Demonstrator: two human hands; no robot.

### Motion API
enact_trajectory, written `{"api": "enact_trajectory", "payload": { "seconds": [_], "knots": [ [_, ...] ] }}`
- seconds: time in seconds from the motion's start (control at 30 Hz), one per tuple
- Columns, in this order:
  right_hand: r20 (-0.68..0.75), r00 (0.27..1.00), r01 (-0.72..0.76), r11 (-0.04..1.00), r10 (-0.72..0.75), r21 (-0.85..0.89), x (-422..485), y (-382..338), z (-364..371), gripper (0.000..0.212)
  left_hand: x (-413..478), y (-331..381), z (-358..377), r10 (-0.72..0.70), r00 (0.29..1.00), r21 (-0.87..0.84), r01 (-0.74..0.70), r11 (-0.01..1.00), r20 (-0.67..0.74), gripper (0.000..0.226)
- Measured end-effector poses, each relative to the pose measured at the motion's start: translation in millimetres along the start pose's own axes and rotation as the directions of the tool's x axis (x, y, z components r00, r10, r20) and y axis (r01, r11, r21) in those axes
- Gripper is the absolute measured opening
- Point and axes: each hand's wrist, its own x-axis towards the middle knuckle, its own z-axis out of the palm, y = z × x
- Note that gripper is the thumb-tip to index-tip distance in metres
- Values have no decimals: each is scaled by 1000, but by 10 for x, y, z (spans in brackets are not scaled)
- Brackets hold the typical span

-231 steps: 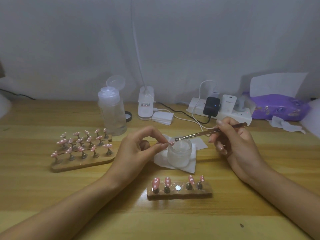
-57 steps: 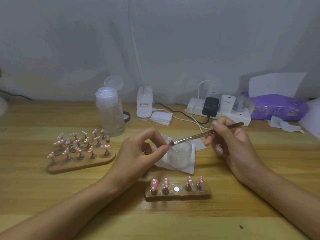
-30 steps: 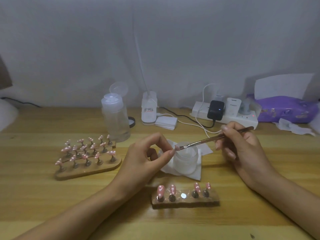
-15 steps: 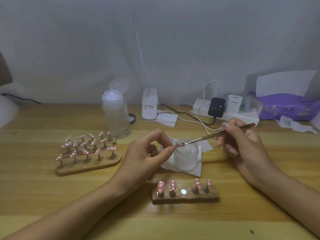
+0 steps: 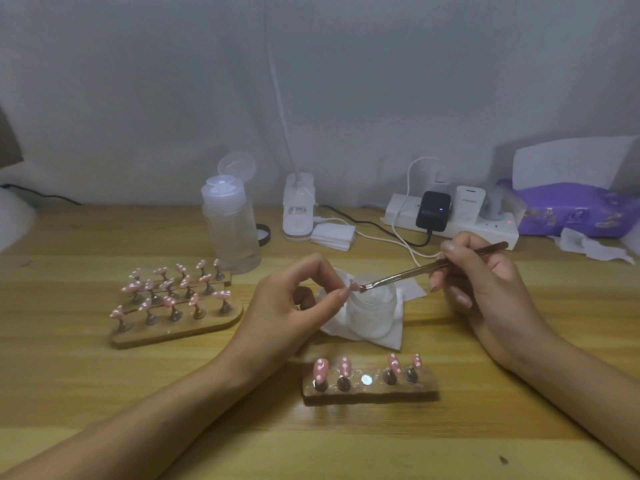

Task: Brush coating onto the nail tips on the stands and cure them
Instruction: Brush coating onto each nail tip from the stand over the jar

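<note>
Left hand: left hand (image 5: 287,306) is raised off the surface (image 5: 104,393), thumb and forefinger pinching a small pink nail tip (image 5: 353,284) at the fingertips.
Right hand: right hand (image 5: 485,289) grips a slim brush (image 5: 429,266) like a pen, bristles pointing left.
Nail tip and brush: the bristle end meets the pinched tip, or very nearly; the blur leaves contact unclear. Both sit between the hands, just over the rim of the jar.
Jar: a frosted jar (image 5: 372,311) stands open on a white wipe (image 5: 391,336), just right of the left fingers.
Near stand: a wooden stand (image 5: 370,391) lies below the jar, closer to the person, holding four pink tips with a bare metal disc (image 5: 366,379) in the middle.
Far stand: a larger stand (image 5: 176,329) full of pink tips sits left of the left hand, apart from it.
</note>
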Motion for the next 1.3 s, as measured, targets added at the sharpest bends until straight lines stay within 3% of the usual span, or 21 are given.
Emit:
{"api": "enact_trajectory", "payload": {
  "seconds": [0.47,0.87,1.0,1.3],
  "knots": [
    [53,998,44,999,-43,-24,-15,-20,22,20,1,-12,2,7,1000,8,-7,1000,-2,12],
    [15,1000,26,1000,-26,10,0,-7,-6,23,-3,16,8,22,1000,4,-22,1000,-2,12],
    [79,995,55,998,-53,-18,-6,2,7,21,-2,18,11,22,1000,11,-22,1000,-9,12],
    [41,999,28,1000,-27,-5,-2,6,6,21,-3,26,8,58,998,58,-56,997,-25,11]
  ]
}}
